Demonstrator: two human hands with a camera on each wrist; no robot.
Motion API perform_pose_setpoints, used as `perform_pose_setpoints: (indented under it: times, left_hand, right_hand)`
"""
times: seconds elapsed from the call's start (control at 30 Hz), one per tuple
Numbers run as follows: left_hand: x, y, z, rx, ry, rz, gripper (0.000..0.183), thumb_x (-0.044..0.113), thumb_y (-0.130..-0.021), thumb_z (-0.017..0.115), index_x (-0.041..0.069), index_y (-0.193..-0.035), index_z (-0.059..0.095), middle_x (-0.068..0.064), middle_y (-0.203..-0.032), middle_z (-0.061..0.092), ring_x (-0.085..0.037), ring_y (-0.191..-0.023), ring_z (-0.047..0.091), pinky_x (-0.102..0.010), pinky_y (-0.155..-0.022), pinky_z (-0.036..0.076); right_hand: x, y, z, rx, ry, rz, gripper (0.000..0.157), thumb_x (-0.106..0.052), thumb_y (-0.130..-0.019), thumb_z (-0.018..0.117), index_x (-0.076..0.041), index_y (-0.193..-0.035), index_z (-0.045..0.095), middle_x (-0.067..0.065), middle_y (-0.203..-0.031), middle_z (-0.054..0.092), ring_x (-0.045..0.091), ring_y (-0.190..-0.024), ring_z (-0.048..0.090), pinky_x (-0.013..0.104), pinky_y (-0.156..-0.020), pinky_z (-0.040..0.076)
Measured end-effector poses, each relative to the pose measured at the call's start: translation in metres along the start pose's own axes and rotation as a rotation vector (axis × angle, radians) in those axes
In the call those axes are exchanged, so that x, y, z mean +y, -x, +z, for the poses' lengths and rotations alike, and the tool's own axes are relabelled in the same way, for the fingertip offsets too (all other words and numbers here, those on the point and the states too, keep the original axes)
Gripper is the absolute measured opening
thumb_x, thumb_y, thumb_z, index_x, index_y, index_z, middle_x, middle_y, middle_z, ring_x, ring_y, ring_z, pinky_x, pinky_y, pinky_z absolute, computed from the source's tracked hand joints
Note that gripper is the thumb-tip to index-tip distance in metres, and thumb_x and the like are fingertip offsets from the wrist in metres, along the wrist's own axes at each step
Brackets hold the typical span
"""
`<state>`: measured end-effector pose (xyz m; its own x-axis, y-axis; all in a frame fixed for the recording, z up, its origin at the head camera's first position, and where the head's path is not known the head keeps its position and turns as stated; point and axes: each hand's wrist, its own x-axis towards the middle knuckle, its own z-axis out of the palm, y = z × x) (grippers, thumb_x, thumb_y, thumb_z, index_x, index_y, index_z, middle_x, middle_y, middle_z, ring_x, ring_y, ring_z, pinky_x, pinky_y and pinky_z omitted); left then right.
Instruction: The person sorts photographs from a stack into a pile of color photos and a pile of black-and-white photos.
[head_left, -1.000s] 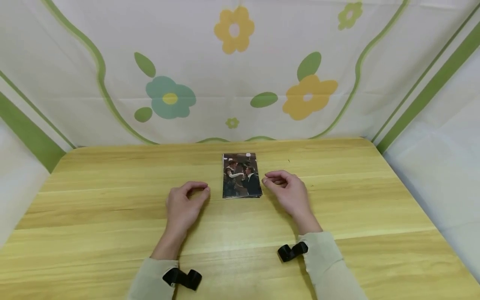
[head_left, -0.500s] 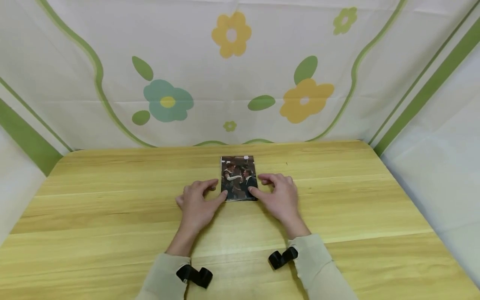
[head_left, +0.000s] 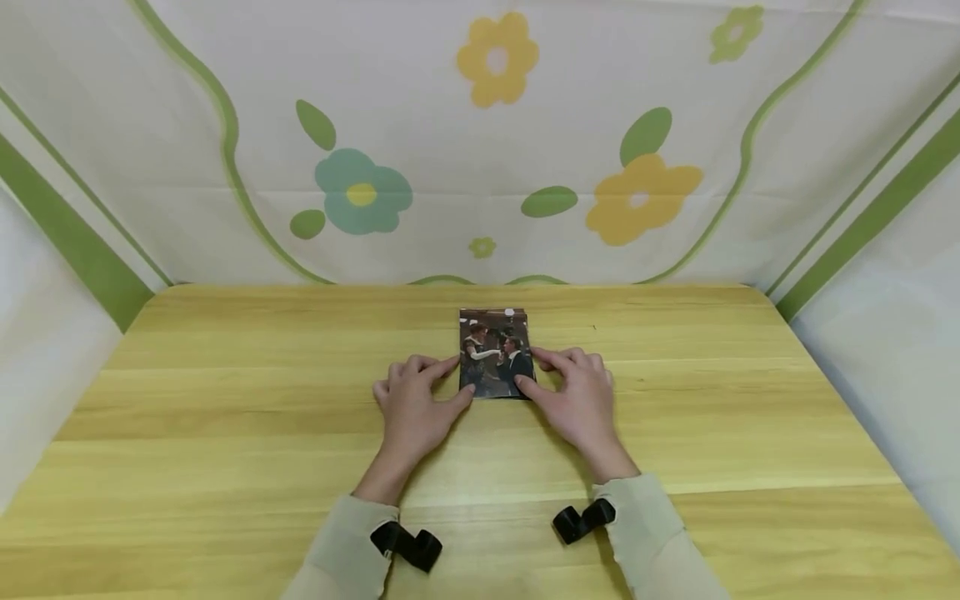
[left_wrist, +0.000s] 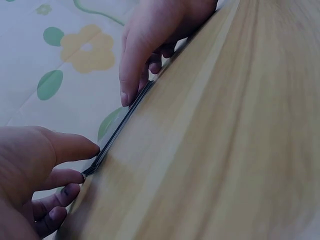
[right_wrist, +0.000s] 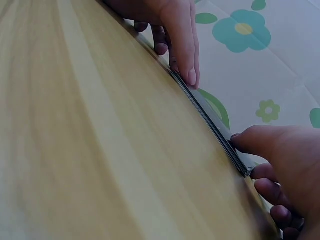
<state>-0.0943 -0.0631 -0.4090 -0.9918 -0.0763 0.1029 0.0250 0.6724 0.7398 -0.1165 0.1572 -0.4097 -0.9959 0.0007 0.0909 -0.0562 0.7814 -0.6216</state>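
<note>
A small stack of photo cards (head_left: 491, 354) lies flat on the wooden table, a dark picture of two people on top. My left hand (head_left: 420, 408) holds its near left corner, thumb on the top card and index finger at the left edge. On the other side, my right hand (head_left: 581, 404) has its thumb over the lower right part and its index fingertip along the right edge. From the left wrist, the stack's layered edge (left_wrist: 125, 125) shows as a thin dark band between both hands. The right wrist view shows several thin layers in the stack (right_wrist: 210, 123).
The wooden table (head_left: 247, 433) stretches out on both sides of the hands. Behind it hangs a white cloth (head_left: 435, 150) with printed flowers, close to the table's far edge. Black bands (head_left: 408, 546) with small devices sit on both sleeves.
Both hands have come inward from beside the stack, and thumbs and index fingers have closed onto its sides. The top card's edges line up slightly differently. The head view has shifted a little.
</note>
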Motion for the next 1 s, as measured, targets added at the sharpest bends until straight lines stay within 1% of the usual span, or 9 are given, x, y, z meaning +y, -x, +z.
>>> perform_pose_setpoints:
  times: [0.1,0.37,0.57,0.7,0.77,0.9,0.93,1.0]
  left_hand:
    - [0.0006,-0.0002,0.0001,0.003,-0.004,0.011,0.049,0.029,-0.093,0.084,0.014,-0.138,0.074,-0.014,-0.125,0.066,-0.036,-0.115,0.049,-0.057,-0.099,0.023]
    - [0.0027,-0.0004,-0.0014,-0.036,-0.018,-0.007,0.054,0.032,-0.094,0.083,0.015,-0.143,0.071,-0.014,-0.128,0.063,-0.037,-0.117,0.046,-0.056,-0.1,0.022]
    - [0.002,0.0007,-0.0009,-0.031,-0.009,-0.008,0.051,0.032,-0.095,0.081,0.016,-0.143,0.071,-0.013,-0.126,0.063,-0.035,-0.114,0.046,-0.055,-0.098,0.021]
    - [0.0031,0.0013,-0.0011,-0.019,0.029,-0.007,0.049,0.031,-0.097,0.08,0.017,-0.142,0.071,-0.012,-0.127,0.065,-0.034,-0.114,0.047,-0.055,-0.099,0.021]
    - [0.0042,0.0013,-0.0019,-0.004,0.065,-0.008,0.046,0.03,-0.097,0.08,0.017,-0.141,0.073,-0.012,-0.129,0.065,-0.034,-0.117,0.046,-0.055,-0.101,0.021]
    - [0.007,0.0011,-0.0036,0.036,0.162,0.0,0.042,0.025,-0.099,0.079,0.014,-0.138,0.074,-0.013,-0.133,0.065,-0.034,-0.12,0.043,-0.054,-0.104,0.022]
    - [0.008,0.0011,-0.0041,0.043,0.19,0.0,0.041,0.024,-0.099,0.078,0.013,-0.138,0.074,-0.014,-0.133,0.066,-0.033,-0.12,0.043,-0.053,-0.105,0.023]
    - [0.0099,0.0007,-0.0055,0.05,0.254,-0.002,0.039,0.02,-0.099,0.077,0.012,-0.138,0.074,-0.013,-0.131,0.069,-0.032,-0.118,0.045,-0.05,-0.105,0.029]
  right_hand:
    - [0.0006,0.0003,-0.0004,-0.004,-0.004,0.005,0.055,-0.045,-0.094,0.082,-0.022,-0.143,0.072,0.006,-0.114,0.066,0.032,-0.114,0.049,0.053,-0.107,0.034]
    - [-0.0002,-0.0004,-0.0003,0.0,0.003,0.001,0.055,-0.045,-0.094,0.082,-0.023,-0.143,0.071,0.005,-0.113,0.066,0.031,-0.112,0.049,0.052,-0.107,0.033]
    - [-0.0003,-0.0003,-0.0003,0.002,0.007,-0.004,0.055,-0.043,-0.094,0.082,-0.023,-0.144,0.07,0.005,-0.113,0.068,0.03,-0.11,0.051,0.051,-0.107,0.033]
    - [0.0,0.0003,-0.0004,0.013,-0.012,-0.015,0.056,-0.042,-0.094,0.082,-0.023,-0.145,0.069,0.004,-0.113,0.068,0.029,-0.11,0.052,0.05,-0.107,0.033]
    - [-0.0003,0.0004,-0.0005,0.024,-0.04,-0.022,0.055,-0.041,-0.093,0.083,-0.023,-0.144,0.07,0.004,-0.113,0.069,0.029,-0.111,0.052,0.049,-0.106,0.032]
    - [-0.0024,-0.0007,-0.0011,0.036,-0.173,-0.03,0.053,-0.033,-0.094,0.084,-0.02,-0.144,0.07,0.005,-0.115,0.072,0.028,-0.115,0.054,0.045,-0.105,0.036]
    - [-0.0033,-0.001,-0.0013,0.035,-0.211,-0.028,0.053,-0.03,-0.094,0.084,-0.019,-0.144,0.07,0.006,-0.114,0.072,0.027,-0.115,0.054,0.044,-0.104,0.037]
    - [-0.0057,-0.0008,-0.0023,0.028,-0.291,-0.012,0.053,-0.026,-0.095,0.083,-0.018,-0.145,0.069,0.006,-0.113,0.073,0.026,-0.115,0.055,0.042,-0.102,0.041]
